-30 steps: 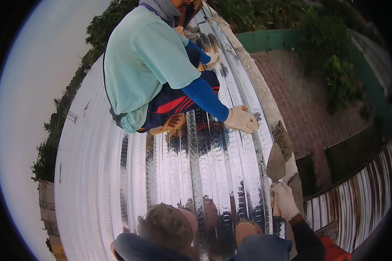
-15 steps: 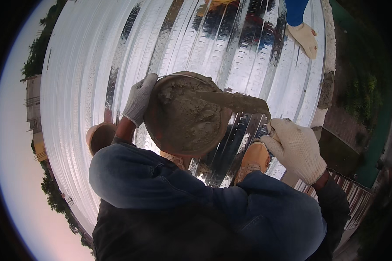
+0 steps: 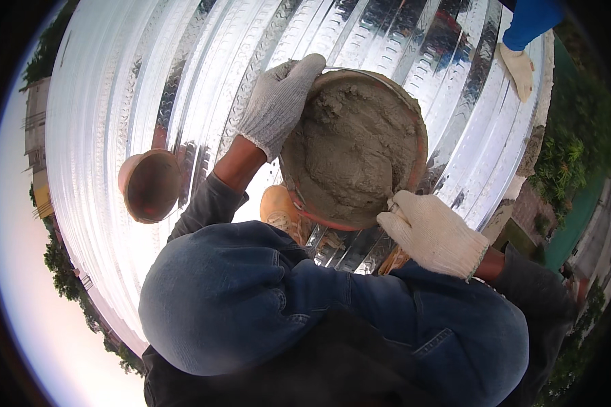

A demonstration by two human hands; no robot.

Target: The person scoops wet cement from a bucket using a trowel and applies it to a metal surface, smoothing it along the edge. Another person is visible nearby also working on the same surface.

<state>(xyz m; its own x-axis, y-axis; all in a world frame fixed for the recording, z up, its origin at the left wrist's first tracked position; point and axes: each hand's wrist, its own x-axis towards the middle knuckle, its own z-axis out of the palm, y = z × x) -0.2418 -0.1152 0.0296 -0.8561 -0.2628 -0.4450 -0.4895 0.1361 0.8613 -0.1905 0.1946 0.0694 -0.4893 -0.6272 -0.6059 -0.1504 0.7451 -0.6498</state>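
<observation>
A round bucket (image 3: 419, 136) with a reddish rim and thin wire handle tilts toward me, holding grey wet mortar (image 3: 349, 146). My left hand (image 3: 278, 102), in a greyish knit glove, is closed on the bucket's upper left rim. At the bucket's lower right edge, my right hand (image 3: 434, 230), in a cream knit glove, is closed around a trowel's handle. The trowel's blade (image 3: 384, 182) lies in the mortar and is mostly hidden by it. My shoes (image 3: 282, 210) stand on ribbed shiny metal sheeting below the bucket.
A second, smaller bucket (image 3: 153, 186) stands to the left on the metal sheeting (image 3: 108, 122). At the upper right, another person's blue-clothed limb (image 3: 533, 24) ends in a cream-covered hand or foot on the sheet. The sheeting's right edge meets a rough masonry strip (image 3: 542, 115), with greenery lower down.
The trowel's blade has gone from above the bucket's right rim into the mortar. My right hand has come left to the bucket. In view, the bucket and left hand sit higher and farther right.
</observation>
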